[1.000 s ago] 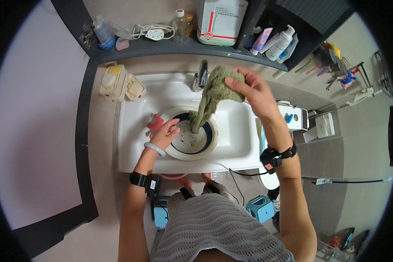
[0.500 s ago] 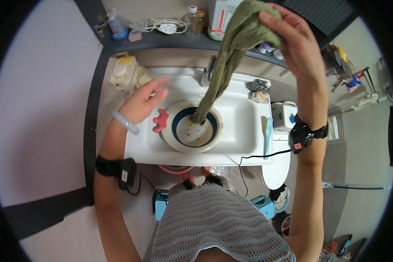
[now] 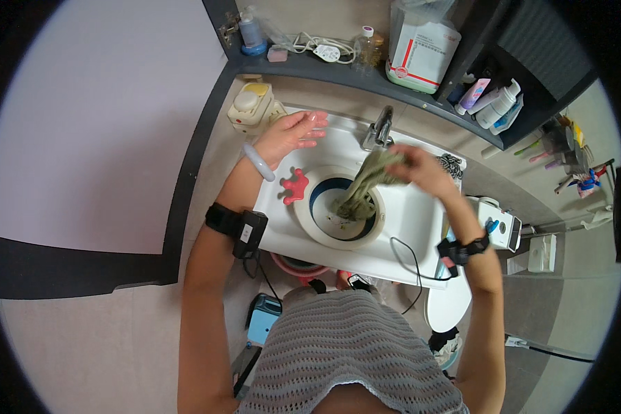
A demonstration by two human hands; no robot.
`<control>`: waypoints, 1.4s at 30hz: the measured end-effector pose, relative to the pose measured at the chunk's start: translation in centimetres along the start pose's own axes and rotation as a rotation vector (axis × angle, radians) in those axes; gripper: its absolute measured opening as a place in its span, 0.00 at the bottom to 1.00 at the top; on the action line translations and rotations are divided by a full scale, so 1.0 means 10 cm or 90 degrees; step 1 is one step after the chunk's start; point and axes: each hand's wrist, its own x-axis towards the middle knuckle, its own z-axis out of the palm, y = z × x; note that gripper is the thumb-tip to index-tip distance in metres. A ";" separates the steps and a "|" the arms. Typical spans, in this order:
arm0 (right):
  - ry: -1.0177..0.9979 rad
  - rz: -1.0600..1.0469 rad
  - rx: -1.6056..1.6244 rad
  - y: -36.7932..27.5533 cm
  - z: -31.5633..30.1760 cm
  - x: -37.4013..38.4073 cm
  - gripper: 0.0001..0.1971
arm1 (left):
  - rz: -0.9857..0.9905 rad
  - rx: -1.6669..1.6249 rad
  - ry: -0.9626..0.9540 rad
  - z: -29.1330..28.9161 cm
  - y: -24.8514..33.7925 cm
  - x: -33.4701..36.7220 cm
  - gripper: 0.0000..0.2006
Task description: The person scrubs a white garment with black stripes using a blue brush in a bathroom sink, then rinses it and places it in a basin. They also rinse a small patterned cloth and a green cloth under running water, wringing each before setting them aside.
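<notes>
My right hand (image 3: 424, 171) is closed on the upper end of an olive-green cloth (image 3: 359, 196), just in front of the faucet (image 3: 379, 131). The cloth slants down, and its lower end bunches inside a round basin (image 3: 305, 217) with a cream rim and dark blue inner band. That basin stands in a white sink (image 3: 415, 231). Dark specks show on its bottom. Near the faucet's left side, my left hand (image 3: 293, 134) is held above the sink, empty, fingers apart. A red crown-shaped piece (image 3: 295, 186) lies beside the basin's left rim.
Behind the sink runs a dark shelf (image 3: 310, 69) with a white cable, bottles and a white pack (image 3: 422, 52). A cream container (image 3: 250, 107) stands at the sink's back left corner. Cables hang from both wrist straps. A toilet (image 3: 450, 303) is at the right.
My right hand has come down from high over the shelf, and the stretched cloth now bunches lower into the basin. My left hand stays open. The whole view has swung, shifting the scene rightward.
</notes>
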 end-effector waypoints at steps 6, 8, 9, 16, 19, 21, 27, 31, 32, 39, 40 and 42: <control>-0.001 -0.022 -0.380 1.63 0.79 -0.02 0.20 | 0.260 0.078 -0.037 0.57 0.13 0.07 0.19; -0.005 0.038 -0.331 1.84 0.90 -0.07 0.21 | 0.346 0.071 -0.094 0.72 0.23 0.09 0.18; -0.004 0.042 -0.311 1.90 0.92 -0.11 0.22 | 0.302 0.090 -0.084 0.79 0.27 0.10 0.18; 0.033 0.046 -0.272 1.81 0.81 -0.24 0.21 | 0.276 0.230 -0.104 1.18 0.14 0.31 0.18; 0.056 0.067 -0.264 1.78 0.80 -0.27 0.16 | 0.288 0.233 -0.112 1.24 0.03 0.38 0.21; 0.078 0.072 -0.247 1.78 0.82 -0.29 0.15 | 0.292 0.231 -0.130 1.26 -0.01 0.41 0.21; 0.097 0.056 -0.237 1.87 0.86 -0.34 0.13 | 0.285 0.242 -0.141 1.31 -0.05 0.45 0.22; 0.100 0.054 -0.231 1.91 0.86 -0.37 0.13 | 0.286 0.241 -0.150 1.34 -0.04 0.45 0.22; 0.104 0.053 -0.232 1.92 0.86 -0.38 0.13 | 0.290 0.243 -0.151 1.35 -0.04 0.45 0.22; 0.091 0.060 -0.218 1.98 0.90 -0.44 0.13 | 0.325 0.254 -0.147 1.40 -0.04 0.40 0.21; 0.090 0.060 -0.218 2.00 0.91 -0.44 0.12 | 0.333 0.256 -0.145 1.41 -0.04 0.39 0.21; 0.083 0.057 -0.221 2.03 0.91 -0.44 0.12 | 0.328 0.255 -0.144 1.42 -0.05 0.38 0.21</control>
